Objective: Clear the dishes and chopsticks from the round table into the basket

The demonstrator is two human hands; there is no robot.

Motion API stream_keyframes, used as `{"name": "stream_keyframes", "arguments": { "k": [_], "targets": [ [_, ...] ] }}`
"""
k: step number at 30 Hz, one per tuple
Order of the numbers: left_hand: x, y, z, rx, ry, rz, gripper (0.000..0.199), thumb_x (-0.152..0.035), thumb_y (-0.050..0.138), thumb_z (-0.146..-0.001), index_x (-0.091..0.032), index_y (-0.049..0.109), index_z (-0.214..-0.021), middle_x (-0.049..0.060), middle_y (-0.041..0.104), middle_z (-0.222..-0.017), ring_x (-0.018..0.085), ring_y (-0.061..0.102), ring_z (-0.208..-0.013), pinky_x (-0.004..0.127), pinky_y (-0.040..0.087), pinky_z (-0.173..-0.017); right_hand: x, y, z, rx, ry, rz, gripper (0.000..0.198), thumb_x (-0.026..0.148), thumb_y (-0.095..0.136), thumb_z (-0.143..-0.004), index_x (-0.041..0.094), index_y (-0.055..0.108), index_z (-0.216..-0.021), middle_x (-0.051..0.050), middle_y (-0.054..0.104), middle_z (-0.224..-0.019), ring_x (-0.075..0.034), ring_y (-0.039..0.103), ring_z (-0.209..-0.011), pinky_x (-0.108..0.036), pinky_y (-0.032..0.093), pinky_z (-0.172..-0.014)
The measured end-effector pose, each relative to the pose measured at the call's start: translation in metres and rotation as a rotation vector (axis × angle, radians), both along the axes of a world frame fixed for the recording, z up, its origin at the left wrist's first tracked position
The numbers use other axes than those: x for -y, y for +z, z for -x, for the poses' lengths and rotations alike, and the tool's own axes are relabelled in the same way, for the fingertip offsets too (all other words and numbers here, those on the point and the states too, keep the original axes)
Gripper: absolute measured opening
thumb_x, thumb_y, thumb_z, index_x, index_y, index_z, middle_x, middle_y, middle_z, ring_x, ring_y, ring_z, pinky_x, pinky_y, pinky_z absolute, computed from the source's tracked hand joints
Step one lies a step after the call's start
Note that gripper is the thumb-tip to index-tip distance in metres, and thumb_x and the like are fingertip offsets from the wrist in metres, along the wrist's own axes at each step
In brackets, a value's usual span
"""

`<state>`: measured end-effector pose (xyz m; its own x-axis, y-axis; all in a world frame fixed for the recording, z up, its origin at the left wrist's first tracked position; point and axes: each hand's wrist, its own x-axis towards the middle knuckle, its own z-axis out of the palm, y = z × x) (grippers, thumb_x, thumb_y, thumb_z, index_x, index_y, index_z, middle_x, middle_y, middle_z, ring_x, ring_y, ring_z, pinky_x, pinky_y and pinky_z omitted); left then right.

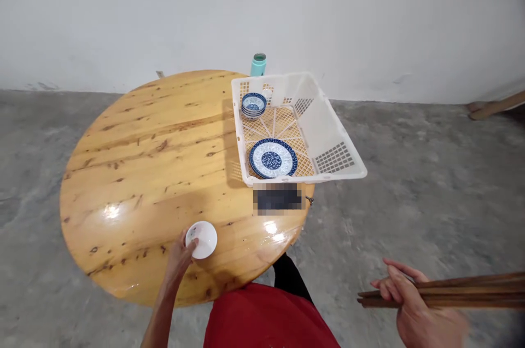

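My left hand point(183, 254) grips a small white bowl point(206, 241) by its left rim, thumb inside, over the near part of the round wooden table point(164, 173). Off to the right, beyond the table's edge and above the floor, my right hand point(414, 299) is closed around a bundle of brown wooden chopsticks point(471, 292). Their far ends run out of the picture. A white plastic basket point(340, 140) stands on the table's right side. Inside it are a stack of blue-and-white bowls point(254, 105) at the back left and blue-patterned plates point(273, 158) at the front.
A turquoise bottle point(258, 65) stands behind the basket. In front of the basket lies a dark, blurred-out object point(279, 198). The basket's right side overhangs the table edge. A wooden leg point(496, 104) shows at the far right, near the white wall point(369, 19).
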<state>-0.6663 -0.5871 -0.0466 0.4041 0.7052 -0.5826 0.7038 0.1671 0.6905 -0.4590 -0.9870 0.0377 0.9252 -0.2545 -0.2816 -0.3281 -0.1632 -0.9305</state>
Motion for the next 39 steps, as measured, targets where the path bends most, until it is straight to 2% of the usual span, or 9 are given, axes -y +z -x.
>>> {"name": "stream_keyframes", "arguments": {
  "k": [9, 14, 17, 20, 24, 28, 32, 37, 39],
  "targets": [
    [0.023, 0.001, -0.001, 0.107, 0.335, 0.133, 0.058, -0.054, 0.080, -0.058, -0.015, 0.068, -0.098, 0.007, 0.071, -0.086, 0.020, 0.069, -0.074, 0.023, 0.051, -0.053, -0.015, 0.005, -0.081, -0.018, 0.014, -0.149, 0.054, 0.053, 0.093, -0.049, 0.020, 0.067, -0.084, 0.012, 0.036, -0.044, -0.009, 0.037, -0.042, -0.031, 0.049, -0.052],
    [0.005, 0.051, -0.018, 0.126, 0.509, 0.050, 0.061, -0.048, 0.086, -0.050, -0.014, 0.069, -0.097, 0.004, 0.070, -0.082, 0.018, 0.066, -0.067, 0.023, 0.048, -0.051, -0.015, 0.055, -0.149, -0.106, 0.039, -0.201, 0.033, 0.047, 0.086, -0.052, 0.030, 0.066, -0.072, 0.011, 0.019, -0.043, -0.009, 0.019, -0.039, -0.031, 0.033, -0.041],
    [-0.014, 0.105, -0.058, 0.185, 0.476, -0.093, 0.059, -0.046, 0.088, -0.049, -0.015, 0.070, -0.095, 0.003, 0.069, -0.081, 0.018, 0.064, -0.065, 0.022, 0.045, -0.047, -0.027, 0.089, -0.194, -0.106, 0.176, -0.236, 0.027, 0.042, 0.081, -0.055, 0.030, 0.070, -0.077, 0.012, 0.007, -0.046, -0.006, 0.006, -0.039, -0.028, 0.019, -0.036],
    [-0.028, 0.152, -0.123, 0.282, 0.434, -0.208, 0.055, -0.043, 0.089, -0.047, -0.015, 0.069, -0.090, 0.002, 0.068, -0.079, 0.017, 0.063, -0.065, 0.021, 0.043, -0.045, -0.066, 0.108, -0.239, -0.226, 0.387, -0.365, 0.020, 0.038, 0.077, -0.068, 0.028, 0.071, -0.084, 0.012, 0.013, -0.047, -0.006, 0.010, -0.037, -0.025, 0.023, -0.036],
    [-0.032, 0.183, -0.230, 0.424, 0.222, -0.215, 0.050, -0.042, 0.087, -0.051, -0.012, 0.068, -0.086, 0.002, 0.065, -0.072, 0.015, 0.062, -0.059, 0.020, 0.043, -0.043, -0.151, 0.091, -0.292, -0.385, 0.660, -0.448, 0.009, 0.019, 0.068, -0.087, 0.018, 0.062, -0.080, 0.013, 0.025, -0.047, -0.004, 0.024, -0.038, -0.019, 0.032, -0.040],
    [-0.030, 0.178, -0.331, 0.522, -0.017, -0.113, 0.056, -0.045, 0.082, -0.061, -0.008, 0.068, -0.101, 0.006, 0.068, -0.075, 0.016, 0.066, -0.056, 0.019, 0.045, -0.043, -0.208, 0.033, -0.323, -0.396, 0.639, -0.265, 0.026, 0.011, 0.065, -0.091, 0.020, 0.048, -0.074, 0.009, 0.040, -0.046, -0.006, 0.034, -0.039, -0.019, 0.035, -0.039],
    [-0.023, 0.148, -0.414, 0.492, -0.164, -0.039, 0.056, -0.038, 0.075, -0.077, -0.006, 0.064, -0.121, 0.010, 0.072, -0.083, 0.017, 0.071, -0.062, 0.019, 0.051, -0.049, -0.214, -0.020, -0.327, -0.411, 0.614, 0.005, 0.024, 0.021, 0.074, -0.090, 0.018, 0.052, -0.079, 0.008, 0.042, -0.045, -0.008, 0.038, -0.039, -0.020, 0.035, -0.040],
    [-0.003, 0.096, -0.490, 0.388, -0.257, 0.038, 0.046, -0.023, 0.064, -0.091, -0.005, 0.058, -0.133, 0.011, 0.074, -0.084, 0.020, 0.075, -0.070, 0.025, 0.058, -0.061, -0.214, -0.049, -0.322, -0.373, 0.851, 0.539, 0.018, 0.026, 0.062, -0.098, 0.010, 0.064, -0.087, 0.000, 0.052, -0.048, -0.014, 0.055, -0.045, -0.025, 0.041, -0.051],
    [0.005, 0.073, -0.513, 0.344, -0.259, 0.058, 0.045, -0.018, 0.060, -0.093, -0.005, 0.057, -0.135, 0.011, 0.075, -0.086, 0.019, 0.075, -0.069, 0.024, 0.058, -0.061, -0.219, -0.057, -0.322, -0.371, 0.931, 0.660, 0.019, 0.023, 0.061, -0.097, 0.007, 0.067, -0.089, -0.008, 0.060, -0.056, -0.020, 0.065, -0.056, -0.027, 0.045, -0.058]
  ]
}}
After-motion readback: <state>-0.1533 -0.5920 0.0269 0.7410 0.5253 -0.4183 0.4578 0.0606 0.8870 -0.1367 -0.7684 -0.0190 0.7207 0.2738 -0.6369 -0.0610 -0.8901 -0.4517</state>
